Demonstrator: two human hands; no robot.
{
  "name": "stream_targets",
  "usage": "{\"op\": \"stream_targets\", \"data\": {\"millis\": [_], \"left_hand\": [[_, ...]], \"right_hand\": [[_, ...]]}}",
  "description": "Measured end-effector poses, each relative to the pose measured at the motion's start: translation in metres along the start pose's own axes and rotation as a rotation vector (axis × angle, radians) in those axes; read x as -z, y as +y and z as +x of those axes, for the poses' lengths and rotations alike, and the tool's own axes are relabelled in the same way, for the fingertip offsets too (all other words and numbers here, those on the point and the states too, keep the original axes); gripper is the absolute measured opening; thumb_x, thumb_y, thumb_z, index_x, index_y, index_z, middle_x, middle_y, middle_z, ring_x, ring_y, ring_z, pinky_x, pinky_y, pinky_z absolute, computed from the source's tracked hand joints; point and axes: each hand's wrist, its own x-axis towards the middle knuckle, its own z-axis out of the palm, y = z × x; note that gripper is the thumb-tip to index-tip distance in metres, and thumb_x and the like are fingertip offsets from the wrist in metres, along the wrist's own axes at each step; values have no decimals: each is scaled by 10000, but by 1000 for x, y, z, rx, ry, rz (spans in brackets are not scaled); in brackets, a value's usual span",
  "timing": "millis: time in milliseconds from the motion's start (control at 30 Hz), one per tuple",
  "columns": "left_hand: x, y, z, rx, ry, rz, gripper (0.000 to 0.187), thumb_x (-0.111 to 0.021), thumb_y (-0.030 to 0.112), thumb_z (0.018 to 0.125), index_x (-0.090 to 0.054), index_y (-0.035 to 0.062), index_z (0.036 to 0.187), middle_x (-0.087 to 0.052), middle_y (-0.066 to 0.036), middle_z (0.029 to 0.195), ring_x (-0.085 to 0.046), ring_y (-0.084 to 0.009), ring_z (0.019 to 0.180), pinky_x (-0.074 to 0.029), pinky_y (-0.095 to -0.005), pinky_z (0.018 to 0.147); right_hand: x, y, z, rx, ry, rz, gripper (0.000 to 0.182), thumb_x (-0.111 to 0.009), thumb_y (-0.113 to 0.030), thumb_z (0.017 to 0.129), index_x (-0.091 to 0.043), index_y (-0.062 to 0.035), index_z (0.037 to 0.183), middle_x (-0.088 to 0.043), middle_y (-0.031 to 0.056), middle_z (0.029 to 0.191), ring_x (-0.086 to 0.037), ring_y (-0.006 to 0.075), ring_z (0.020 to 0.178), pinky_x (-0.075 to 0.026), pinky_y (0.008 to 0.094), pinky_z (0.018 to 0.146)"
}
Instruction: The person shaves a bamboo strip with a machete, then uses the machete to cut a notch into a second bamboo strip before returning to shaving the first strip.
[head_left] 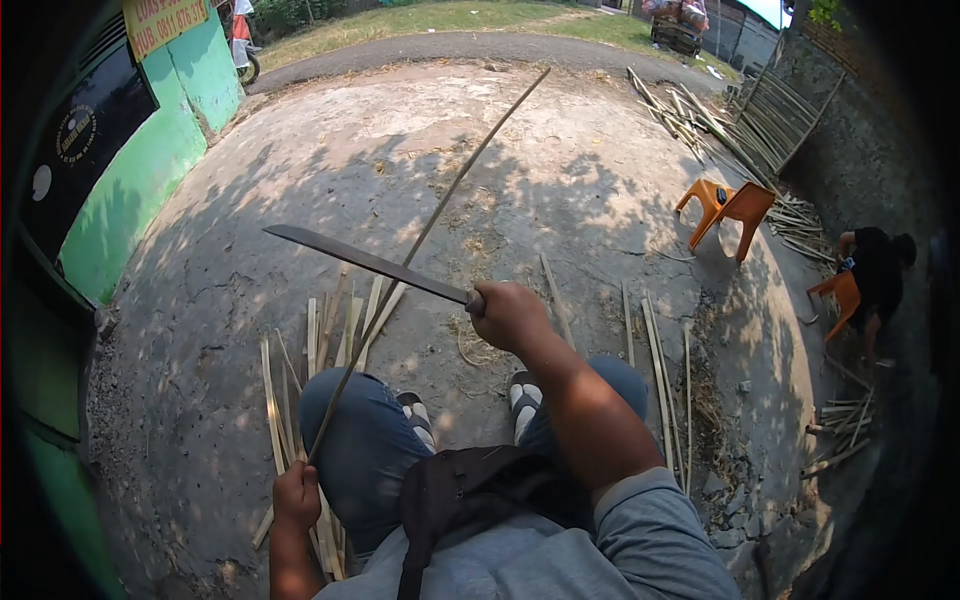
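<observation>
My right hand (pixel 510 316) is closed round the handle of a machete (pixel 365 260), whose long dark blade points to the left. In my left hand (pixel 296 492), low by my left knee, is the lower end of a long thin bamboo strip (pixel 458 180). The strip slants up and away to the right, and the blade crosses it near its middle. Split bamboo pieces (pixel 272 400) lie on the ground beside my left leg. More long strips (pixel 660 380) rest to the right of my right knee.
An orange plastic chair (pixel 745 212) with a small dark object on its seat stands at right. Behind it are bamboo piles and a slatted bamboo panel (pixel 783 118) against the wall. Another person (pixel 880 275) sits at far right near cut pieces (pixel 848 425). A green wall (pixel 135 215) borders the left.
</observation>
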Motion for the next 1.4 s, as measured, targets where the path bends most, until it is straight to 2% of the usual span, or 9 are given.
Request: {"op": "stream_targets", "data": {"millis": [133, 333, 600, 733, 933, 1100, 1200, 1333, 1400], "left_hand": [[3, 3, 2, 26, -36, -36, 595, -480, 504, 1090, -526, -10, 793, -534, -266, 653, -593, -511, 655, -419, -499, 562], [4, 10, 5, 38, -52, -46, 579, -485, 481, 1094, -534, -14, 797, -551, -265, 663, -602, -504, 660, -424, -495, 568], [0, 3, -1, 36, -14, -28, 563, -484, 472, 1092, -540, -13, 810, -552, -247, 654, -611, -486, 650, -428, -489, 574], [3, 8, 1, 41, -27, -63, 550, -503, 452, 1093, -527, -11, 799, -552, -252, 661, -607, -496, 663, -424, -494, 571], [9, 0, 9, 37, -93, -64, 526, -516, 444, 1089, -540, -10, 823, -536, -254, 659, -601, -491, 650, -433, -471, 572], [4, -7, 8, 32, -71, -93, 548, -501, 459, 1087, -531, -19, 819, -535, -242, 647, -605, -445, 617, -431, -464, 572], [8, -3, 8, 54, -85, -79, 576, -494, 485, 1085, -524, -17, 805, -536, -230, 633, -614, -418, 602, -435, -461, 573], [5, -2, 7, 49, -64, -62, 546, -534, 475, 1075, -522, 4, 801, -542, -260, 660, -580, -519, 659, -435, -493, 561], [1, 3, 8, 18, -26, 2, 575, -495, 490, 1083, -516, 1, 782, -546, -252, 653, -593, -501, 651, -434, -496, 570]], "right_hand": [[-2, 0, -6, -26, 25, 43, 159, -693, -276, 904, -709, -118, 910, -718, 182, 822, -715, 420, 819, -558, 557, 717], [3, -30, -27, 303, -269, -156, 163, -662, -272, 915, -706, -115, 921, -710, 160, 783, -716, 420, 799, -564, 540, 720], [0, 12, 7, -41, 39, 71, 202, -652, -278, 930, -710, -103, 846, -701, 201, 802, -702, 439, 808, -547, 569, 701], [2, -2, -7, 7, 45, 46, 186, -675, -278, 924, -708, -106, 862, -708, 188, 803, -704, 429, 803, -548, 558, 698], [-6, -33, -23, 445, -131, -163, 118, -695, -258, 854, -695, -146, 817, -697, 121, 742, -711, 385, 748, -547, 521, 687], [13, -15, 1, 255, -90, -129, 191, -661, -280, 897, -689, -117, 801, -703, 137, 749, -711, 393, 752, -554, 523, 698], [38, 3, 23, 53, -12, -181, 128, -678, -269, 900, -756, -174, 865, -732, 121, 799, -726, 373, 793, -573, 499, 724], [56, 3, 34, 101, -8, -180, 111, -688, -272, 895, -761, -188, 889, -730, 120, 809, -723, 375, 783, -571, 503, 721], [49, -3, 29, 160, -47, -171, 144, -690, -289, 882, -724, -150, 863, -707, 139, 787, -708, 400, 773, -559, 529, 701]]}}
